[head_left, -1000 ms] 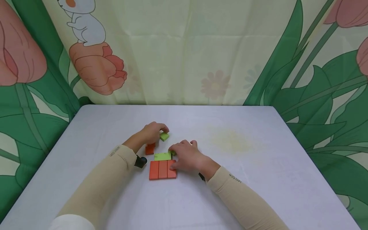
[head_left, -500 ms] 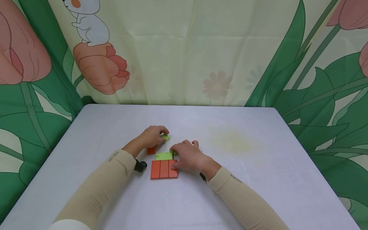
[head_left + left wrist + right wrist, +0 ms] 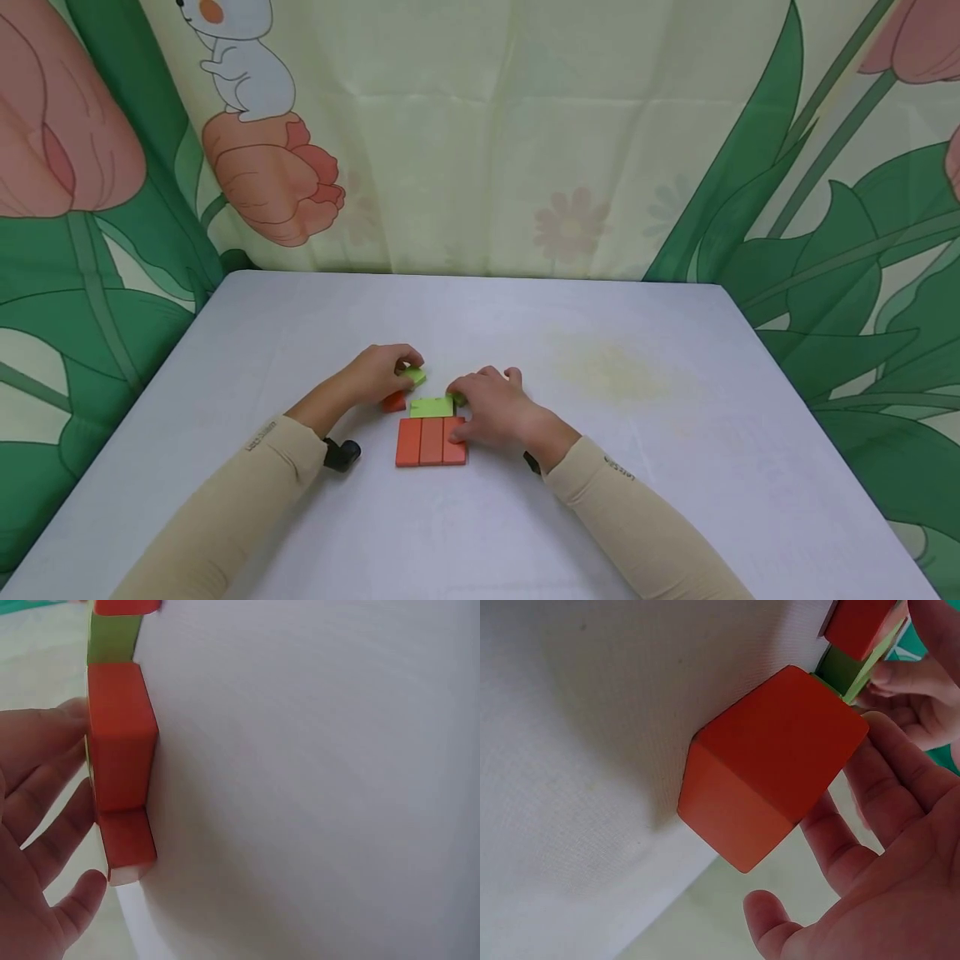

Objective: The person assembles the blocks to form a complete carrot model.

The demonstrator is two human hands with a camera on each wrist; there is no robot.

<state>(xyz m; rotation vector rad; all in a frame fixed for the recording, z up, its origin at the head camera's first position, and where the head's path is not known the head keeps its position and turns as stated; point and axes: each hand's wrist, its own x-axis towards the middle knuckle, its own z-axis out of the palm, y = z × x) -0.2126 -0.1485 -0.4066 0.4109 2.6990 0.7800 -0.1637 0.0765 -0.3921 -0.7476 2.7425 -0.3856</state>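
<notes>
In the head view my left hand (image 3: 375,372) pinches a lime-green block (image 3: 415,377) just above the tabletop. A red block (image 3: 393,402) lies below that hand; the left wrist view shows two red blocks (image 3: 124,735) near its fingers. My right hand (image 3: 498,408) rests at the right side of the group. Its thumb touches the rightmost of several red tiles (image 3: 431,442), and its index finger touches a small green block (image 3: 460,400). A flat green block (image 3: 431,407) lies behind the tiles. Another red block (image 3: 772,765) is against the right fingers; whether they grip anything is hidden.
The white-covered table (image 3: 600,500) extends around the blocks. A pale yellowish stain (image 3: 611,371) marks its right side. Behind the far edge hangs a curtain (image 3: 465,167) printed with tulips and a white animal.
My left hand has taken hold of the lime-green block and drawn it left and nearer, beside the red block. The right hand has stayed in place. The head view has shifted slightly.
</notes>
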